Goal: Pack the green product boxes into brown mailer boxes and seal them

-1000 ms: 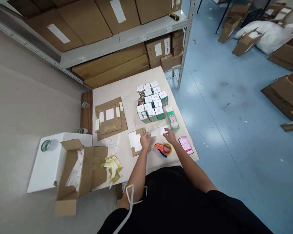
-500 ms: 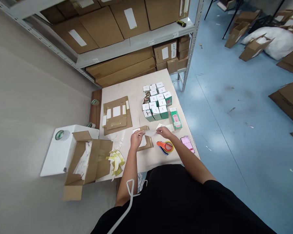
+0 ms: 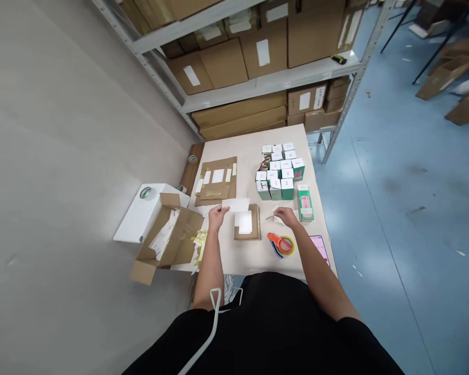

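Note:
My left hand (image 3: 217,217) is closed, pinching the left end of a white paper label (image 3: 237,204). The label hangs over the top edge of a flat brown cardboard package (image 3: 254,233), which has a white label (image 3: 245,222) on its face. To the right, my right hand (image 3: 286,215) is closed on a thin white paper strip (image 3: 274,211), above more white paper on the table. Just below that hand lie an orange tape dispenser (image 3: 280,242) and a yellow tape roll (image 3: 292,246). A green and white box (image 3: 305,203) stands beyond it.
Several small white-topped boxes (image 3: 275,174) are grouped at the table's back right. Flattened cardboard (image 3: 217,192) lies at the back left. A phone (image 3: 319,249) rests by the right edge. An open carton (image 3: 172,237) of paper scraps stands left, and shelving (image 3: 258,83) rises behind.
My hands have moved apart. The left moved left with the label, uncovering the package; the right now holds a narrow strip. The view has swung left.

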The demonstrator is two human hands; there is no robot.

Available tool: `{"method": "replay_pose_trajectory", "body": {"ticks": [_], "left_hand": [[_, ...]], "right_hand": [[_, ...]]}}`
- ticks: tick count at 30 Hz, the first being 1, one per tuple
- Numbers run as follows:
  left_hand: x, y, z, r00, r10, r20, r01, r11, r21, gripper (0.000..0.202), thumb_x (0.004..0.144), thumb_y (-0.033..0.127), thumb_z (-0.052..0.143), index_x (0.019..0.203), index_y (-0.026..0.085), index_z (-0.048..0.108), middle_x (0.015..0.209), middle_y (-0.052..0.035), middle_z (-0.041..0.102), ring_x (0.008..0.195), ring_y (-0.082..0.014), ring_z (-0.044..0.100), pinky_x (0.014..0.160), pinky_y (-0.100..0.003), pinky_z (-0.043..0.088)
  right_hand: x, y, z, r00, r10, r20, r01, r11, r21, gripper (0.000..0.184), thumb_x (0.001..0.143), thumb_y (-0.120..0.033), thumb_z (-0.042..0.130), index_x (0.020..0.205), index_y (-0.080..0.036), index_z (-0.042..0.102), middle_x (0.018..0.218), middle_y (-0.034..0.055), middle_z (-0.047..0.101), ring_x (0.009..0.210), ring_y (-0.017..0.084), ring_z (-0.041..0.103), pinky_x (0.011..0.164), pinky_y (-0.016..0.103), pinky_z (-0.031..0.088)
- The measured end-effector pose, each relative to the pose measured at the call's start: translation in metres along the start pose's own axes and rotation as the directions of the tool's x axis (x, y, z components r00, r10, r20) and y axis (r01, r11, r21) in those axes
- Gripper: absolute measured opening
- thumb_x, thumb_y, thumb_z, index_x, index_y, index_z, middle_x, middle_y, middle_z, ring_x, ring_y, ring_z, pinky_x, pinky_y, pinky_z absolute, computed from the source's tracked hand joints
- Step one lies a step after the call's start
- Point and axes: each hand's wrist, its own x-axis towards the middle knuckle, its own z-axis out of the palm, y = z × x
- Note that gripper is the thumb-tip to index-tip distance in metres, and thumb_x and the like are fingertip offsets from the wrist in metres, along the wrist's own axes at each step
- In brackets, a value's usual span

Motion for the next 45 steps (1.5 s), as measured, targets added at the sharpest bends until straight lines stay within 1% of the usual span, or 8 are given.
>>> {"method": "replay_pose_trajectory", "body": {"ticks": [4, 7, 12, 16, 21, 25, 28, 45], "left_hand": [[0.005, 0.006, -0.020, 0.988, -0.101, -0.119, 0.068, 0.964, -0.258, 0.046, 0.065, 0.058, 0.090, 0.081, 0.018, 0.074, 0.072, -0.0039, 0.072, 0.074, -0.0182, 0.062, 0.070, -0.029, 0.047], [-0.009, 0.008, 0.008, 0.969, -0.199, -0.145, 0.116, 0.889, -0.444, 0.052, 0.062, 0.055, 0.093, 0.093, 0.017, 0.077, 0.089, -0.0075, 0.077, 0.081, -0.0161, 0.066, 0.073, -0.026, 0.047], [-0.050, 0.005, 0.087, 0.917, -0.397, 0.020, 0.321, 0.710, -0.627, 0.055, 0.051, 0.043, 0.099, 0.096, 0.018, 0.078, 0.104, -0.0099, 0.079, 0.083, -0.0144, 0.068, 0.071, -0.024, 0.046], [-0.076, 0.008, 0.116, 0.926, -0.349, 0.144, 0.370, 0.760, -0.535, 0.057, 0.050, 0.040, 0.100, 0.097, 0.016, 0.078, 0.099, -0.0090, 0.080, 0.083, -0.0173, 0.070, 0.072, -0.027, 0.049], [-0.077, 0.024, 0.098, 0.941, -0.213, 0.262, 0.311, 0.849, -0.426, 0.053, 0.055, 0.047, 0.099, 0.094, 0.018, 0.077, 0.091, -0.0078, 0.079, 0.082, -0.0198, 0.070, 0.076, -0.031, 0.051], [-0.069, 0.040, 0.084, 0.958, -0.169, 0.231, 0.257, 0.863, -0.435, 0.047, 0.053, 0.047, 0.099, 0.080, 0.017, 0.076, 0.079, -0.0072, 0.076, 0.079, -0.0212, 0.069, 0.078, -0.033, 0.051], [-0.068, 0.051, 0.082, 0.978, -0.155, 0.138, 0.204, 0.840, -0.503, 0.048, 0.056, 0.049, 0.097, 0.086, 0.018, 0.077, 0.083, -0.0073, 0.077, 0.085, -0.0224, 0.071, 0.083, -0.035, 0.052], [-0.071, 0.069, 0.081, 0.996, -0.061, 0.069, 0.090, 0.809, -0.581, 0.039, 0.064, 0.044, 0.094, 0.086, 0.018, 0.076, 0.092, -0.0091, 0.079, 0.095, -0.0259, 0.072, 0.087, -0.036, 0.055]], "right_hand": [[-0.005, 0.000, -0.010, 0.995, -0.004, -0.104, 0.002, 1.000, -0.015, 0.037, 0.087, -0.041, 0.072, 0.120, -0.026, 0.078, 0.122, 0.0096, 0.077, 0.081, 0.023, 0.070, 0.081, 0.041, 0.059], [-0.006, -0.020, 0.006, 0.990, -0.009, -0.138, 0.003, 0.999, -0.045, 0.058, 0.082, -0.040, 0.077, 0.138, -0.030, 0.069, 0.150, 0.0108, 0.062, 0.078, 0.021, 0.069, 0.085, 0.044, 0.059], [-0.012, -0.063, 0.064, 0.995, -0.024, -0.100, 0.044, 0.978, 0.206, 0.048, 0.086, -0.054, 0.072, 0.125, -0.026, 0.072, 0.123, 0.0083, 0.076, 0.098, 0.025, 0.069, 0.087, 0.039, 0.056], [-0.016, -0.077, 0.076, 0.969, 0.004, -0.248, 0.062, 0.964, 0.258, 0.034, 0.091, -0.056, 0.057, 0.091, -0.023, 0.067, 0.084, 0.0020, 0.070, 0.082, 0.021, 0.063, 0.074, 0.032, 0.050], [-0.021, -0.089, 0.041, 0.973, -0.005, -0.229, 0.027, 0.995, 0.093, 0.033, 0.088, -0.052, 0.060, 0.070, -0.026, 0.050, 0.065, -0.0034, 0.052, 0.067, 0.018, 0.050, 0.064, 0.029, 0.041], [-0.029, -0.103, 0.026, 0.987, 0.007, -0.163, 0.027, 0.979, 0.204, 0.026, 0.084, -0.050, 0.066, 0.089, -0.024, 0.064, 0.076, -0.0012, 0.064, 0.073, 0.019, 0.059, 0.069, 0.031, 0.046], [-0.036, -0.110, 0.026, 0.989, 0.059, -0.136, -0.011, 0.944, 0.330, 0.034, 0.078, -0.046, 0.070, 0.104, -0.024, 0.070, 0.086, 0.0017, 0.073, 0.080, 0.020, 0.067, 0.074, 0.032, 0.049], [-0.040, -0.126, 0.033, 0.973, 0.053, -0.225, 0.023, 0.946, 0.324, 0.029, 0.074, -0.049, 0.075, 0.084, -0.023, 0.067, 0.085, 0.0059, 0.077, 0.076, 0.021, 0.071, 0.069, 0.032, 0.053]]}}
